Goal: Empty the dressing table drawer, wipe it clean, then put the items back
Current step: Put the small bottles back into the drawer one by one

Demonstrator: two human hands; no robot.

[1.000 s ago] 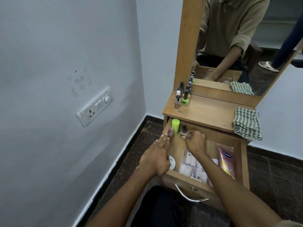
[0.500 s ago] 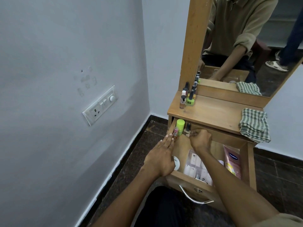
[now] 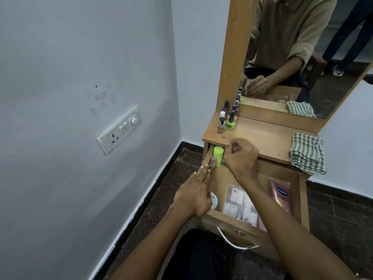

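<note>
Standing upright, green bottle, drawer back-left, beside right hand

We are sitting in a home bedroom corner: wooden dressing table, mirror, nail polish bottles, wall switchboard.

The cloth was green-and-white checked. The bottle in the drawer was lime green, the tube pink, the wall pale grey.

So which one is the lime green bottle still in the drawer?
Find the open drawer under the wooden tabletop. In its far left corner stands the lime green bottle, upright, beside a small pink tube; it is the only bright green thing inside.
</note>
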